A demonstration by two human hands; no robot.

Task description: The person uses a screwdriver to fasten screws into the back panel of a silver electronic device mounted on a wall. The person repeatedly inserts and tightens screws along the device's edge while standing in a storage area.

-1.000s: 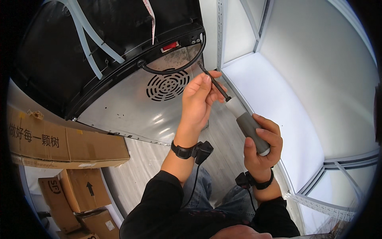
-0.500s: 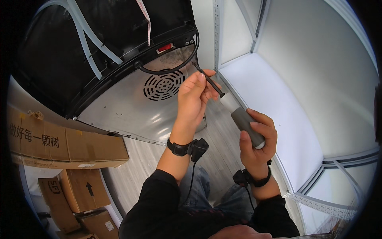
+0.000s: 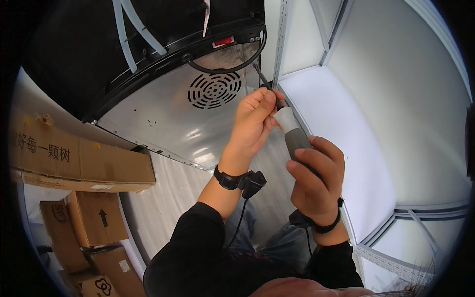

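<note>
A screwdriver (image 3: pixel 296 142) with a grey and white handle and a dark shaft slants between my hands. My right hand (image 3: pixel 319 180) is closed around its handle. My left hand (image 3: pixel 255 119) pinches the shaft with thumb and fingers, just ahead of the handle. The tip reaches the right edge of a silvery metal panel (image 3: pixel 163 121), at a small spot near the end of a black cable (image 3: pixel 215 71); whether it sits in a screw I cannot make out. This panel belongs to a large black-topped machine (image 3: pixel 74 64) and has a round slotted vent (image 3: pixel 214 90).
A red switch (image 3: pixel 223 41) and two pale tubes (image 3: pixel 143 27) are on the machine. Cardboard boxes (image 3: pixel 101 213) stack at the lower left. Along the right runs a white metal shelf frame (image 3: pixel 326 109). Black straps with wired modules circle both wrists.
The view has shifted, so the machine appears higher and further right. My left hand has slid along the shaft nearer the handle, and my right hand's fingers have changed their hold.
</note>
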